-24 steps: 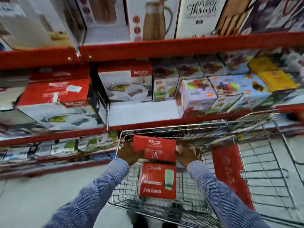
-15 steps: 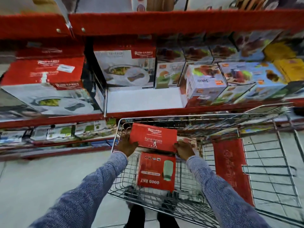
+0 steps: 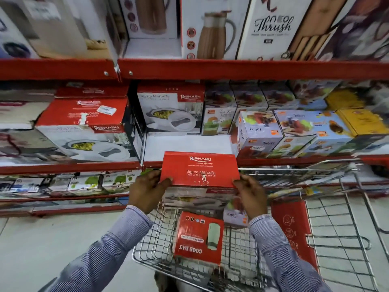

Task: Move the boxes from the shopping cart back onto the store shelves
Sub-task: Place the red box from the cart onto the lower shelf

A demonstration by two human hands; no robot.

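A red-topped casserole box [image 3: 200, 170] marked "Sigma Marbella" is held above the wire shopping cart [image 3: 248, 268], level with the edge of the middle shelf [image 3: 185, 144]. My left hand [image 3: 147, 189] grips its left side and my right hand [image 3: 250, 196] grips its right side. Down in the cart lie a red "Good Day" box [image 3: 199, 237] and a juicer box [image 3: 234, 216], partly hidden by the held box and my right hand.
The middle shelf has a bare white gap between a matching casserole box [image 3: 171, 108] at the back and juicer boxes [image 3: 259, 133] to the right. Another casserole box [image 3: 84, 127] sits to the left. Jug boxes [image 3: 208, 28] fill the top shelf. The cart's red child-seat flap [image 3: 292, 230] is on the right.
Both hands have lifted the casserole box up out of the cart to the level of the middle shelf edge. The juicer box beneath it has come into sight.
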